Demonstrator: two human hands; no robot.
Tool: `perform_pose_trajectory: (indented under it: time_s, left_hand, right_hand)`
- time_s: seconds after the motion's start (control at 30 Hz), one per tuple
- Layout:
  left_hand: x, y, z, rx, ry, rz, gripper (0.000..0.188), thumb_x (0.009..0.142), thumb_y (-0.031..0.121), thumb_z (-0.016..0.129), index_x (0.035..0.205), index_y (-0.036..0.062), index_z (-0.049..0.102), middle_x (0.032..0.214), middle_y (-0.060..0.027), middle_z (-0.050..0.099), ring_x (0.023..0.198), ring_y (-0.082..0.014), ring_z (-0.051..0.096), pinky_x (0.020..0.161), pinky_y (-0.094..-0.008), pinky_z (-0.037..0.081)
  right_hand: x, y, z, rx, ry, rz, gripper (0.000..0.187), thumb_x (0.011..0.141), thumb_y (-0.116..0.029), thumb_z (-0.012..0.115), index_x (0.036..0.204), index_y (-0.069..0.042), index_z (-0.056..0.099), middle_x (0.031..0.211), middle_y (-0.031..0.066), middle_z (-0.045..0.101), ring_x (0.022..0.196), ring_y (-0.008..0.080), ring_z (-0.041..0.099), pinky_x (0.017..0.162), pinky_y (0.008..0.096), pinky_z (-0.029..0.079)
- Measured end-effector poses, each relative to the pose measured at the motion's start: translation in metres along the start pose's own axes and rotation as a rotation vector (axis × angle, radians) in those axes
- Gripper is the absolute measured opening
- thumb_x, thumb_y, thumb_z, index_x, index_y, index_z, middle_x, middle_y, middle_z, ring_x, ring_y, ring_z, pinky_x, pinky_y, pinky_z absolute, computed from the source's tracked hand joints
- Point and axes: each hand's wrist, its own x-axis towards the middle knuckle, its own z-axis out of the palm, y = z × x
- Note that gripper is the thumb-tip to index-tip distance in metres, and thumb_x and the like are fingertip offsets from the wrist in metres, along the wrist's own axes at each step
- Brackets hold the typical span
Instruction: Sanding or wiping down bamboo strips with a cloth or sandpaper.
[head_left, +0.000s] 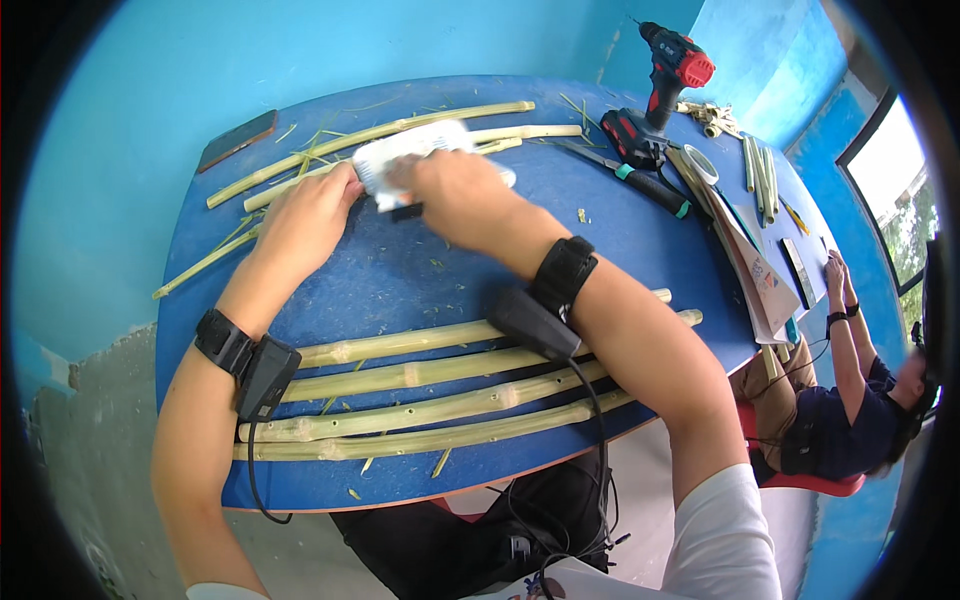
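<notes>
My left hand (308, 215) is closed over a pale green bamboo stick (545, 131) on the blue table, hiding part of it. My right hand (462, 190) grips a white sheet with small printed marks (440, 135), smeared by motion, lying across the same stick beside my left fingertips. What the sheet is made of cannot be made out. Behind both hands lies a longer bamboo stick (370, 133). A thinner stick (205, 264) juts out to the left of my left wrist.
Several bamboo poles (410, 375) lie along the near edge of the blue table (370, 290). A cordless drill (655, 95) stands at the far right, by a green-handled saw (650, 188) and a tape roll (699, 163). At the right sits another person (840, 420).
</notes>
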Motion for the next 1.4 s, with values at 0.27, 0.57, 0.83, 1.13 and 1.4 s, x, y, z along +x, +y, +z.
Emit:
perform_pose_trajectory:
  time_s: [0.27,0.57,0.83,1.13,1.4]
  left_hand:
    - [0.003,0.0,-0.005,0.004,-0.005,-0.054,0.019,0.089,0.02,0.049,0.086,0.0014,0.051,0.079,-0.0174,0.06,0.076,-0.0377,0.057,0.064,-0.0455,0.043]
    - [0.003,0.0,-0.003,-0.015,0.011,-0.062,0.019,0.088,0.021,0.05,0.084,0.002,0.053,0.077,-0.0174,0.06,0.077,-0.037,0.057,0.063,-0.0447,0.043]
    - [0.002,0.001,-0.005,-0.03,-0.016,-0.092,0.02,0.089,0.022,0.049,0.087,0.0023,0.05,0.071,-0.0159,0.057,0.071,-0.0345,0.055,0.062,-0.0414,0.04]
    - [0.002,0.002,-0.005,-0.013,-0.045,-0.105,0.018,0.089,0.021,0.049,0.087,0.0028,0.05,0.072,-0.0157,0.058,0.07,-0.0338,0.056,0.061,-0.0414,0.04]
    - [0.002,0.003,-0.008,-0.035,-0.041,-0.097,0.017,0.089,0.02,0.049,0.087,0.003,0.05,0.072,-0.0155,0.059,0.071,-0.0336,0.056,0.061,-0.0418,0.04]
  right_hand:
    - [-0.004,0.013,-0.016,-0.099,0.0,0.341,0.027,0.071,-0.002,0.053,0.096,-0.009,0.064,0.079,0.0172,0.063,0.077,0.0338,0.062,0.07,0.0412,0.05]
    - [0.001,-0.005,-0.005,0.053,0.001,-0.019,0.041,0.069,0.002,0.05,0.107,-0.011,0.06,0.085,0.0189,0.063,0.082,0.0338,0.061,0.074,0.0416,0.049]
    - [-0.003,0.018,-0.019,-0.09,-0.014,0.311,0.027,0.069,0.0,0.052,0.092,-0.007,0.066,0.082,0.0182,0.064,0.078,0.0337,0.062,0.071,0.0408,0.049]
    - [-0.001,-0.006,-0.01,0.035,-0.009,-0.008,0.04,0.07,0.001,0.05,0.106,-0.012,0.062,0.083,0.0181,0.064,0.08,0.0342,0.061,0.073,0.0417,0.049]
    - [-0.005,0.007,-0.02,-0.069,-0.018,0.261,0.028,0.07,-0.001,0.052,0.095,-0.009,0.064,0.08,0.0183,0.063,0.079,0.0333,0.062,0.07,0.0415,0.049]
